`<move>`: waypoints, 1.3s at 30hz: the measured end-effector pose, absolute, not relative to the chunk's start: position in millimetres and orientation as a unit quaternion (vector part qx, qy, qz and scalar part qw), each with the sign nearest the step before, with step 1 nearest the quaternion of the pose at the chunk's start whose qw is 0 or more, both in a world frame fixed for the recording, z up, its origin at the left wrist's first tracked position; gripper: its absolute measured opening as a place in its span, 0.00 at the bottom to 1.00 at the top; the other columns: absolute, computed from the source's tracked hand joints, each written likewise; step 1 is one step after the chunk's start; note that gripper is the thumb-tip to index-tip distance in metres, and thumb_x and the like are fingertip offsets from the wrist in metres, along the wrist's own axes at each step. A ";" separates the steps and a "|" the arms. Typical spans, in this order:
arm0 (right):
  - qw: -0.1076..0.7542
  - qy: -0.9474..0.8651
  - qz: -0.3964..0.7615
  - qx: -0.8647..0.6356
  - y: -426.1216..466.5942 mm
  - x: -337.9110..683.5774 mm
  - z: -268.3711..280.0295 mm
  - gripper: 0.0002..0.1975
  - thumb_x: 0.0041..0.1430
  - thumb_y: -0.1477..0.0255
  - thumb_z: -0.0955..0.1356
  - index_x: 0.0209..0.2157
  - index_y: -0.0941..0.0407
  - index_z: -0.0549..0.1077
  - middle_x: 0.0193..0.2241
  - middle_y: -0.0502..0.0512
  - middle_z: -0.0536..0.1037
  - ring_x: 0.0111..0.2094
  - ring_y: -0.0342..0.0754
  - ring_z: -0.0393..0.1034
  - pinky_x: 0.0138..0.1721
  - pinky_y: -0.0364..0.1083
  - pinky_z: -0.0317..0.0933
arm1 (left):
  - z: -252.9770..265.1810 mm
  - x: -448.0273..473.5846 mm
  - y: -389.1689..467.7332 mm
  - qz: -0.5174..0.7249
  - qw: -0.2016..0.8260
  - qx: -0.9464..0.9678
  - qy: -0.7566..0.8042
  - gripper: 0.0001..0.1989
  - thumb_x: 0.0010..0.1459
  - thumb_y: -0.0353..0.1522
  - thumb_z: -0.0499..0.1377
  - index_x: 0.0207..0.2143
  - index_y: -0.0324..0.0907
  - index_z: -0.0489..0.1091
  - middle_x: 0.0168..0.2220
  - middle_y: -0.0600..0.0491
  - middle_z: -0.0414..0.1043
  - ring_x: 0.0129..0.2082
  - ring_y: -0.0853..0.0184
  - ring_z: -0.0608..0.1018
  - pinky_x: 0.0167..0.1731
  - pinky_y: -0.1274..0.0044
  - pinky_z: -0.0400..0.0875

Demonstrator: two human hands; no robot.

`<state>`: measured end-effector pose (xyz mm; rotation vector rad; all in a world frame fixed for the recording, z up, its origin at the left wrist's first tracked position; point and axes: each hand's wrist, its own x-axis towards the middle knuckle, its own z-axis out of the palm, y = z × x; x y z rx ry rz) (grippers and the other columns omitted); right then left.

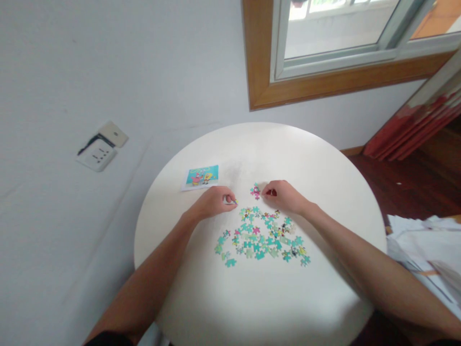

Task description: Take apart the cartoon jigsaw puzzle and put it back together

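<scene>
Nearest to the head camera are two bare forearms (154,271), which reach over a round white table (201,300). Left hand (212,202) pinches a small puzzle piece (236,202) between thumb and forefinger. Right hand (286,196) has its thumb and forefinger close together, just beside a pink group of joined pieces (256,191); if they grip its edge, I cannot tell. Between the arms, nearer to the body, the loose pieces (256,247) lie scattered, mostly turquoise. I judge that such pieces are very light, thin and rather stiff, easy to slide; it is better to hold them by the edges, because narrow tabs could bend. Behind the left hand there lies a picture card (203,177). The table looks smooth and stands near a pale wall (162,62) with a socket (97,155); window (331,29), red curtain (403,129) and papers (421,242) are to the right.
</scene>
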<state>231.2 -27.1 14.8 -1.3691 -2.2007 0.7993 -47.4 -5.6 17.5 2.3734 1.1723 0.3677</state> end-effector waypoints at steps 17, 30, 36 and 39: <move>0.067 -0.870 0.265 -0.410 -74.3 209.3 44.5 0.06 0.55 0.77 0.68 0.28 0.54 0.77 0.29 0.52 0.77 0.30 0.44 0.66 0.31 0.43 0.51 | 33.5 -21.6 -34.4 0.105 0.301 0.908 0.271 0.06 0.62 0.34 0.60 0.37 0.43 0.77 0.36 0.51 0.75 0.37 0.68 0.75 0.41 0.78 0.66; 0.040 -0.890 0.216 -0.400 -96.0 187.6 28.4 0.06 0.58 0.80 0.66 0.36 0.59 0.74 0.36 0.59 0.76 0.32 0.45 0.67 0.30 0.44 0.50 | 28.9 -18.7 -30.1 0.186 0.287 0.875 0.342 0.09 0.63 0.33 0.57 0.34 0.41 0.76 0.32 0.52 0.74 0.34 0.68 0.74 0.38 0.76 0.66; 0.150 -0.832 0.329 -0.420 -82.1 196.3 29.6 0.08 0.56 0.80 0.66 0.26 0.57 0.75 0.25 0.52 0.75 0.26 0.42 0.65 0.29 0.43 0.54 | 25.9 -14.7 -29.3 0.238 0.275 0.852 0.377 0.08 0.63 0.32 0.58 0.34 0.40 0.76 0.32 0.52 0.75 0.33 0.69 0.74 0.36 0.77 0.66; 0.295 -0.707 0.418 -0.489 -63.5 201.3 23.4 0.08 0.58 0.70 0.68 0.27 0.58 0.75 0.22 0.51 0.75 0.23 0.42 0.66 0.27 0.42 0.57 | 18.8 -5.6 -33.2 0.285 0.309 0.805 0.419 0.09 0.63 0.33 0.57 0.37 0.41 0.77 0.35 0.52 0.77 0.34 0.68 0.75 0.35 0.77 0.68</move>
